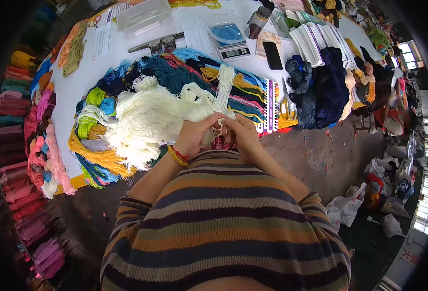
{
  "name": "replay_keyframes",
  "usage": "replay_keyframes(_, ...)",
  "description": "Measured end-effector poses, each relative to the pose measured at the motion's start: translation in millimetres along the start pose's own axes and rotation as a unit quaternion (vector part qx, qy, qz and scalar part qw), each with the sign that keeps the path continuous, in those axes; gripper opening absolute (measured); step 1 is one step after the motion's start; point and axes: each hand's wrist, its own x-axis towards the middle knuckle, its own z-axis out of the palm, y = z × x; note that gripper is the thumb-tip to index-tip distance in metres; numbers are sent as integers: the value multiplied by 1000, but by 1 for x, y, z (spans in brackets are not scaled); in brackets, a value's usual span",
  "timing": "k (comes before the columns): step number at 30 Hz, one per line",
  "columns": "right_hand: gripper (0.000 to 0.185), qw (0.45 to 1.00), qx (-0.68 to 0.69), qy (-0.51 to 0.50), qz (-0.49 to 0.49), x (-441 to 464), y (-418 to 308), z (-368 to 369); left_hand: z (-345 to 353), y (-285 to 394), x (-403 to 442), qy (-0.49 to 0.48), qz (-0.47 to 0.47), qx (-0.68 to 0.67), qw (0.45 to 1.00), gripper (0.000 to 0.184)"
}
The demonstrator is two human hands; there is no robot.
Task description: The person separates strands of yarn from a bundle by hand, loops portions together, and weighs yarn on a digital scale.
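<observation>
Here, pale yarn between both hands

Fluffy matt yarn, smooth plastic tub; glossy phone

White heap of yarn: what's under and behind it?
Orange yarn emerges at the white heap's near left edge; teal yarn shows behind it. Whatever lies under its middle is covered.

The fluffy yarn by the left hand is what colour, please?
The fluffy yarn is creamy white; see head view.
</observation>
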Motion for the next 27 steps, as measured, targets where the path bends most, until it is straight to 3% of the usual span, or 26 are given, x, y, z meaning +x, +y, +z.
replay_keyframes(5, 15, 999, 10, -26, 25, 5, 3, -3, -4, -2, 3, 39, 13, 51, 998, 19)
replay_keyframes(8, 18, 985, -141, -86, 39, 6, 1, -4, -1, 1, 3, 66, 21, 84, 994, 20)
replay_keyframes(11, 23, 991, -63, -102, 60, 11, -10, -12, -14, 8, 3, 37, 38, 119, 991, 20)
replay_keyframes(13, 21, 995, -12, -97, 36, 13, -29, -24, -32, 16, 7, 56, 60, 65, 994, 19)
replay_keyframes(15, 20, 997, -74, -14, -2, 16, -51, -48, -65, 33, 6, 84, 59, -16, 995, 18)
replay_keyframes(18, 18, 968, -206, 118, -85, 17, -94, -101, -117, 79, -6, 99, 129, -79, 984, 13)
replay_keyframes(19, 16, 966, -187, 144, -109, 10, -114, -116, -132, 95, -15, 121, 179, -60, 975, 13)
replay_keyframes(20, 18, 966, -171, 152, -119, 15, -128, -153, -155, 111, -23, 165, 215, -53, 961, 12)
replay_keyframes(22, 23, 898, -299, 267, -184, 6, -167, -188, -203, 143, -44, 218, 251, -91, 939, 11)
replay_keyframes(23, 25, 892, -290, 310, -156, 4, -189, -219, -209, 160, -54, 294, 273, -98, 911, 12)
replay_keyframes(24, 26, 823, -392, 372, -175, 0, -209, -236, -214, 175, -63, 368, 294, -106, 876, 12)
replay_keyframes(25, 28, 767, -459, 403, -196, -3, -228, -250, -234, 185, -74, 368, 317, -112, 867, 13)
replay_keyframes(26, 28, 625, -618, 374, -298, 3, -242, -302, -260, 196, -88, 368, 340, -118, 857, 14)
replay_keyframes(27, 29, 738, -475, 432, -205, -6, -257, -276, -295, 200, -101, 261, 353, -128, 889, 15)
